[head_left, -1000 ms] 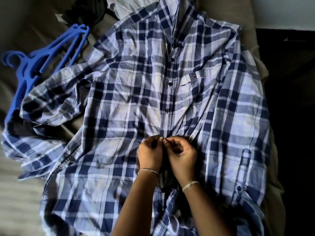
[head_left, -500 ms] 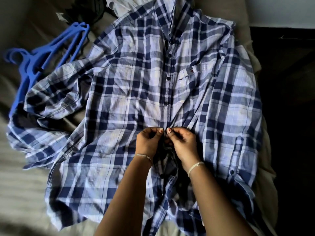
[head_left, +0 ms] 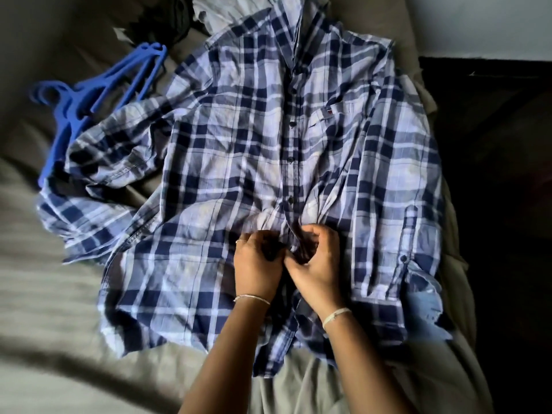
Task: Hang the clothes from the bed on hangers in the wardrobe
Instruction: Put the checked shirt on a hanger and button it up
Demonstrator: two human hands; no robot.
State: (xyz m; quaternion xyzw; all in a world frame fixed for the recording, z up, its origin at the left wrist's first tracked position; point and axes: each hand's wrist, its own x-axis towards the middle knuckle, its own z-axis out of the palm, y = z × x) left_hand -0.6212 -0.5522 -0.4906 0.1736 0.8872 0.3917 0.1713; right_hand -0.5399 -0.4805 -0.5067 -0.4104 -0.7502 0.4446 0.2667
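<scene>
Blue plaid shirt [head_left: 239, 138] spread front-up on grey bed [head_left: 44, 309], upper buttons fastened, left hand [head_left: 257, 264] and right hand [head_left: 318, 264] touching, both pinching the button strip low on the front, blue hangers [head_left: 86, 106] lying on the bed, partly under a crumpled sleeve.

Your shirt [head_left: 239, 150] is plaid in navy, pale blue and white, with dark buttons [head_left: 291, 124]. The hangers [head_left: 86, 106] are bright blue; the sheet [head_left: 59, 294] is dull grey-brown. Your bracelet [head_left: 252, 297] is silvery and your wristband [head_left: 336, 315] white.
</scene>
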